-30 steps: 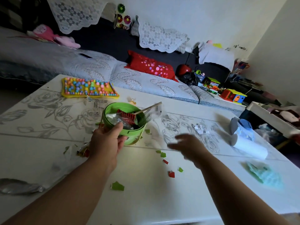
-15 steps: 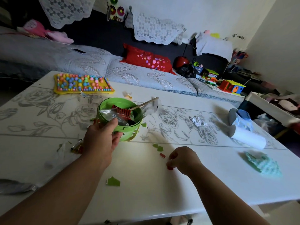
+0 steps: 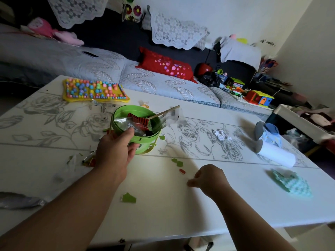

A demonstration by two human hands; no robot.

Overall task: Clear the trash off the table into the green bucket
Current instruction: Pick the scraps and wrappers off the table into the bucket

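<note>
The green bucket point(image 3: 143, 149) stands mid-table, holding a red wrapper, clear plastic and a wooden stick point(image 3: 164, 112). My left hand point(image 3: 114, 151) grips its near rim, thumb over the edge. My right hand point(image 3: 208, 178) rests on the table to the bucket's right, its fingers pinched together low on the surface; what they hold is hidden. Loose trash lies around: a red scrap point(image 3: 182, 171), green scraps point(image 3: 176, 162), a bigger green scrap point(image 3: 128, 198), crumpled foil point(image 3: 221, 135) and wrappers point(image 3: 87, 160) left of my left wrist.
On the white flowered table point(image 3: 54, 127) are a yellow bead board point(image 3: 94, 90), a clear wrapper point(image 3: 103, 107), a paper roll point(image 3: 272, 149), a teal cloth point(image 3: 291, 183) and a silver wrapper point(image 3: 18, 201) at the left edge. A sofa and toys lie behind.
My right hand came down from mid-air to the table and closed its fingers where a red and a green scrap lay; both are gone from sight. The left hand stayed on the bucket.
</note>
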